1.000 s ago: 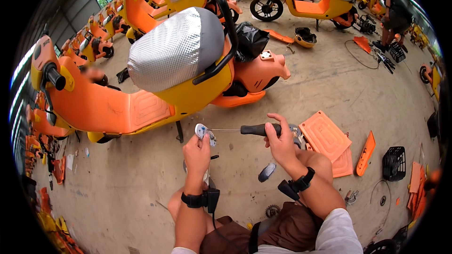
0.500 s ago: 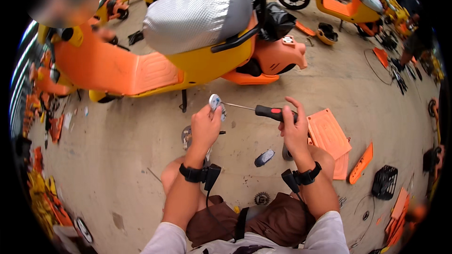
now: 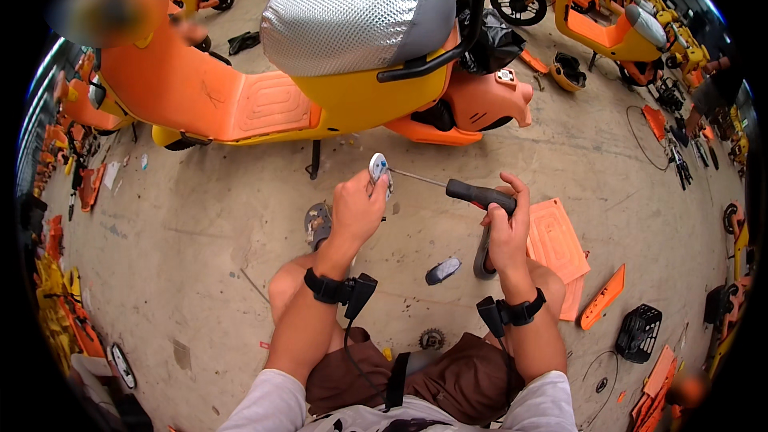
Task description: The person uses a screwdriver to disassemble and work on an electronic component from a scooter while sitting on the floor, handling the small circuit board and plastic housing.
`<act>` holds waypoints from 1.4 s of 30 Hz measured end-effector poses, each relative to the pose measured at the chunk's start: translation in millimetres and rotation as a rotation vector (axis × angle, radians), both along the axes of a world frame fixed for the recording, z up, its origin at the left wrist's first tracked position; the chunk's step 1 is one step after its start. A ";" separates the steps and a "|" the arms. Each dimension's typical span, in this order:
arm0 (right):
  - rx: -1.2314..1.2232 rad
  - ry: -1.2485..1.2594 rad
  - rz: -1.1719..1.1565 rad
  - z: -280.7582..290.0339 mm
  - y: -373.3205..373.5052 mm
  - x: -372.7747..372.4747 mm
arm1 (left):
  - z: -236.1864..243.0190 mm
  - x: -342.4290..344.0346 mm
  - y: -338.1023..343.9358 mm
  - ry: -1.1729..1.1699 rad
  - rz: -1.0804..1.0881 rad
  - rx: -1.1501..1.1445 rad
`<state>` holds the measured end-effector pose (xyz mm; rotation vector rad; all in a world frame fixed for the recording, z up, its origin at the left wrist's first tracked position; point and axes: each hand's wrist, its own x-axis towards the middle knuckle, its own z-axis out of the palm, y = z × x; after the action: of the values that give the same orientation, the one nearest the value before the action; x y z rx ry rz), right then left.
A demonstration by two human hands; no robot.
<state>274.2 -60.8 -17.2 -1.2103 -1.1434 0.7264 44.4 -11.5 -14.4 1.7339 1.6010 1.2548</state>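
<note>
My left hand (image 3: 358,210) pinches a small flat part (image 3: 378,165), whitish with a rounded end and a bit of blue on its face; its lower portion is hidden by the fingers. From the right, a screwdriver (image 3: 478,193) with a black and red handle and thin metal shaft points at this part. Its tip meets the part's face or lies just in front of it; I cannot tell which. Wrapped around the back of the handle is my right hand (image 3: 509,232), closed, with the index finger raised along its far side. Both hands are above the floor, between my knees and the scooter.
A yellow and orange scooter (image 3: 276,104) with a silver seat cover stands ahead. Orange panels (image 3: 554,240), a black basket (image 3: 638,333), a small dark-and-grey piece (image 3: 443,270) and a sprocket (image 3: 432,339) lie on the floor. Another person (image 3: 120,8) is at far left.
The screwdriver now slopes more steeply, its handle end lower, and my right-hand fingers have shifted on it. The part stays in my left hand. The whole view has shifted slightly.
</note>
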 end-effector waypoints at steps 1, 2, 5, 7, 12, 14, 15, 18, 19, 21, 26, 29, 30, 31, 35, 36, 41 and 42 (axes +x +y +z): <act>-0.001 0.004 -0.011 -0.3 1.0 0.3 | 1.8 0.7 -0.7 0.001 -0.003 -0.014; -0.002 0.009 -0.024 -0.6 1.5 0.6 | 4.5 1.6 -2.3 0.001 -0.006 -0.029; -0.213 0.103 -0.032 13.3 0.1 -2.2 | -1.7 -3.4 -2.7 0.049 0.013 -0.009; -0.190 0.074 -0.020 13.5 -1.0 -4.9 | -5.1 -6.0 -0.1 0.047 0.013 0.000; -0.083 0.078 0.025 7.5 0.5 -4.5 | 0.2 -4.2 0.0 -0.002 0.016 -0.023; -0.159 0.099 0.027 13.7 -0.2 -7.2 | 0.2 -6.8 0.0 0.008 0.022 -0.028; -0.166 0.078 0.021 13.5 -0.1 -6.7 | -1.3 -7.5 0.1 0.006 0.022 -0.032; -0.180 0.045 0.022 12.0 -0.6 -5.7 | -0.7 -8.9 -1.1 0.016 0.027 -0.035; -0.182 0.053 0.035 11.2 -0.7 -5.8 | -0.3 -9.0 -1.2 0.021 0.030 -0.035; -0.183 0.091 0.050 10.4 -0.7 -5.9 | -1.9 -9.9 -0.4 0.028 0.035 -0.028; -0.150 0.147 0.039 9.0 -0.6 -6.6 | -1.5 -9.5 -0.5 0.047 0.030 -0.018; -0.171 0.116 0.053 12.4 -2.0 -6.8 | -0.3 -8.4 -1.5 0.030 0.032 -0.012; -0.149 0.086 0.052 11.8 -2.1 -6.6 | -1.0 -7.9 -1.0 0.020 0.031 -0.011; -0.127 0.056 0.050 10.9 -1.9 -6.5 | -1.5 -7.5 -0.7 0.010 0.030 -0.011; -0.067 0.091 0.077 13.9 -4.1 -12.8 | -0.7 -7.1 -0.2 0.040 0.053 -0.031; -0.061 0.091 0.070 11.6 -3.4 -12.4 | 0.3 -5.8 -0.3 0.043 0.056 -0.037; -0.092 0.215 0.058 5.3 -0.6 -6.5 | -1.4 -4.7 -0.6 0.023 0.034 -0.036; -0.058 0.205 0.037 5.0 0.4 -6.9 | 1.0 -2.0 -1.9 0.020 0.027 -0.040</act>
<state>267.3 -60.4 -12.2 -1.1362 -0.9828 0.8957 42.4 -13.4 -13.3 1.7110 1.6545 1.2127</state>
